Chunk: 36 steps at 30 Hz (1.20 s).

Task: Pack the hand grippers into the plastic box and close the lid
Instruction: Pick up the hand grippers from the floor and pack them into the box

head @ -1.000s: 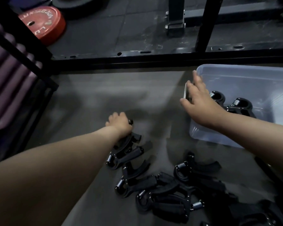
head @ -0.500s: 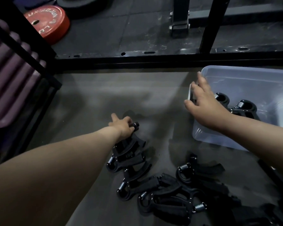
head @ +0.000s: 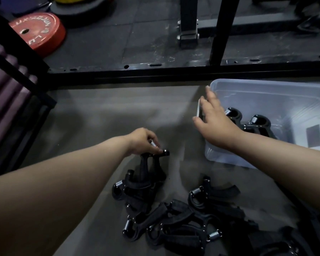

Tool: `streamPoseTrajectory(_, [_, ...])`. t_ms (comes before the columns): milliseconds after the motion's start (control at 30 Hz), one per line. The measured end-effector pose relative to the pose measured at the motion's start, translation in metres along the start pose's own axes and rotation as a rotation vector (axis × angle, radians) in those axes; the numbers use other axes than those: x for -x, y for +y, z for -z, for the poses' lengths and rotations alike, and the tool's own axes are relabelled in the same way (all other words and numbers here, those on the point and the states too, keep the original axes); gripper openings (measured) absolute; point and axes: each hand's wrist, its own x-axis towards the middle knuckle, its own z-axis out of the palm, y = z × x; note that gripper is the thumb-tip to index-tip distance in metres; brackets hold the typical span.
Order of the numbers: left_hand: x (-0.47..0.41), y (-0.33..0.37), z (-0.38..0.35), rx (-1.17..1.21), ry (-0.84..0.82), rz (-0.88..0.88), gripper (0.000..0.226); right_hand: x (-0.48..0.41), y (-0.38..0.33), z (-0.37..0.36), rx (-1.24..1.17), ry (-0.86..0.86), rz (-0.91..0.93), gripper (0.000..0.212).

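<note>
L hand (head: 142,140) fingers grip hand gripper (head: 143,167); R hand (head: 215,124) fingers straight on plastic box (head: 266,84) rim; red plate (head: 37,32) txt illegible.

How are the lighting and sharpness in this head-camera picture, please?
Head view, lighting: dim, so the black hand grippers merge into one dark heap. Head view, blur: the fingers of the right hand smear slightly at the plastic box rim; the left hand and its pinched hand gripper look sharper.

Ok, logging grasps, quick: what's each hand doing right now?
Left hand: grips a hand gripper by its spring end.
Right hand: open, fingers at the plastic box rim.
</note>
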Motion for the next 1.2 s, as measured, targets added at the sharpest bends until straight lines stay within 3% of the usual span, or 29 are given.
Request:
streamPoseTrajectory(100, [-0.006,0.026,0.011,0.113,0.119,-0.063,0.028,-0.001,0.001,0.000,-0.002,-0.003,0.003,0.063])
streamPoseTrajectory(267, [-0.013,0.059,0.030,0.522,0.448,-0.012,0.037,-0.001,0.004,-0.001,0.000,-0.011,0.003,0.066])
streamPoseTrajectory(533, [-0.008,0.127,0.068,0.523,0.944,-0.102,0.018,-0.002,0.005,0.000,0.027,-0.013,0.030,0.080])
streamPoseTrajectory(633, [0.003,0.168,0.073,0.558,0.937,-0.274,0.017,0.002,-0.006,0.013,0.100,0.073,0.139,0.099])
streamPoseTrajectory(700, [0.014,0.194,0.068,0.471,0.900,-0.389,0.016,0.007,-0.018,0.024,0.060,0.196,0.195,0.101])
streamPoseTrajectory(933, [0.032,0.241,0.033,0.603,0.612,-0.452,0.010,0.006,0.011,0.076,0.133,0.593,0.206,0.057])
streamPoseTrajectory(1067, [0.032,0.251,0.010,0.616,0.376,-0.500,0.034,0.024,0.060,0.114,0.070,0.533,0.247,0.037])
streamPoseTrajectory(1133, [0.023,0.245,-0.004,0.465,0.391,-0.504,0.024,0.034,0.085,0.128,0.069,0.455,0.196,0.032])
streamPoseTrajectory(1200, [0.012,0.229,-0.022,0.229,0.419,-0.484,0.031,0.040,0.113,0.133,0.110,0.355,0.052,0.032])
